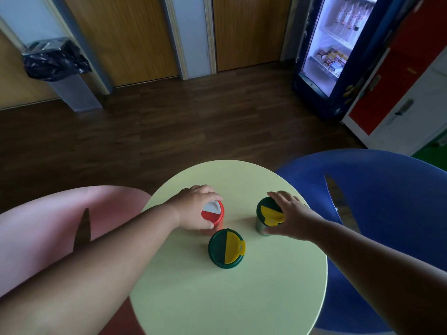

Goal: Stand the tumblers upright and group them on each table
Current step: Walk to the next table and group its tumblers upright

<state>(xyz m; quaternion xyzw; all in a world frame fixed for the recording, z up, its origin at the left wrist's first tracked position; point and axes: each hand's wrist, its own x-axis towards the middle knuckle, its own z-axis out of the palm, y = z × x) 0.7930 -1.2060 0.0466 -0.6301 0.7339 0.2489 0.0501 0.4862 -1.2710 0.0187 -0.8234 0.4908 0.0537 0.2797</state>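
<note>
Item 1: your left hand (193,206), fingers (210,194) curled round the red-lidded tumbler (212,213), thumb at the near side; clamped on it. Tumbler upright, at 11 o'clock from the worktop's centre.

Item 2: your right hand (287,218), fingers (278,197) wrapped over the far green-lidded tumbler (268,213), thumb low on its steel body; clamped on it. Tumbler upright, at 1 o'clock from centre.

Item 3: near green-lidded tumbler (226,249), yellow flap on its lid, upright, untouched, just beside item 1 and near the centre.

Item 4: round pale yellow worktop (229,298) carrying all three.

Item 5: pink chair (48,226) at 9 o'clock, blue chair (387,201) at 3 o'clock.

Item 6: lit drinks fridge (333,44) at 1 o'clock, bin (60,68) at 11 o'clock, both well apart from the worktop.
</note>
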